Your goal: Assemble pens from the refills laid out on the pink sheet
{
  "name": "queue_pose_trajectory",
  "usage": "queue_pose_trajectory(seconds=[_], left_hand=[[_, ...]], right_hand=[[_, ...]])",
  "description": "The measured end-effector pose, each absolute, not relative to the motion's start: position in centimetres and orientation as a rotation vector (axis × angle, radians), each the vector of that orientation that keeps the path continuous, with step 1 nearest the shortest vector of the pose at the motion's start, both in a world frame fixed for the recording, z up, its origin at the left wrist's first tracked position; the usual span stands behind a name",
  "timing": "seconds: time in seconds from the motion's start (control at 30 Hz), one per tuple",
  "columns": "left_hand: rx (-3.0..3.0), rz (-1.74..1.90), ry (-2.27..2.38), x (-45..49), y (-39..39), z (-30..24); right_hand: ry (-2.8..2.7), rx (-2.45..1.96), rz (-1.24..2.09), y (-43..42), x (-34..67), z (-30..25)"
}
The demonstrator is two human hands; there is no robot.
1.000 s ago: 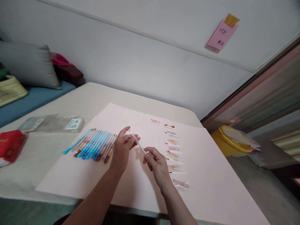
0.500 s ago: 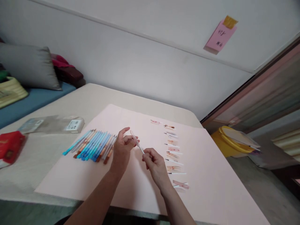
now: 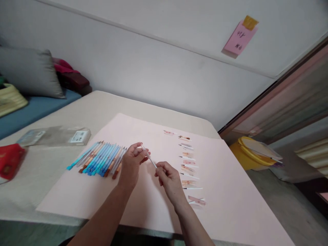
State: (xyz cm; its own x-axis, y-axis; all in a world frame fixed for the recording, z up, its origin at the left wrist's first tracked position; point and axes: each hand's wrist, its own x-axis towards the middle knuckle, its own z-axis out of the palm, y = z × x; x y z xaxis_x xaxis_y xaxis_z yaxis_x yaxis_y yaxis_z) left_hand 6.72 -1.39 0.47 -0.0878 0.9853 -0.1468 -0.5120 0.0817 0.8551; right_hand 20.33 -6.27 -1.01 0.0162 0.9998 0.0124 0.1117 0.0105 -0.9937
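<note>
My left hand point(image 3: 131, 163) is closed around a pale, pinkish pen barrel point(image 3: 145, 150), with the index fingertip at its upper end. Out of the barrel's lower end runs a thin white pen refill point(image 3: 153, 163). The fingers and thumb of my right hand point(image 3: 167, 176) pinch that refill near its lower end, so barrel and refill form one slanted line between the hands. How deep the refill sits inside is hidden. Left of my hands lies a row of blue, brown and grey pens point(image 3: 101, 159). To their right is a column of pen barrels and white refills point(image 3: 189, 162).
Pale pink sheeting point(image 3: 225, 205) covers much of the table. At the left lie a clear plastic bag point(image 3: 58, 136) with a label and a red packet point(image 3: 10, 160). A yellow bucket point(image 3: 241, 155) stands beyond the table's right edge; a white wall point(image 3: 153, 68) rises behind.
My left index finger, raised before, has come down onto the barrel's upper end. The right hand keeps its pinch on the refill with little movement. The view has shifted slightly.
</note>
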Motion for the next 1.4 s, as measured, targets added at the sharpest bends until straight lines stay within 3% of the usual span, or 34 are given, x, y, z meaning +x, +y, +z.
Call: queue_pose_trajectory(seconds=[0.87,1.4], left_hand=[[0.671,1.142,0.892,7.6,-2.3,-0.9],[0.561,1.07,0.968,8.2,-2.4,-2.3]], right_hand=[[-0.719,-1.022,1.733,-6.0,21.3,-0.2],[-0.525,-1.006,1.818,-6.0,21.9,-0.4]])
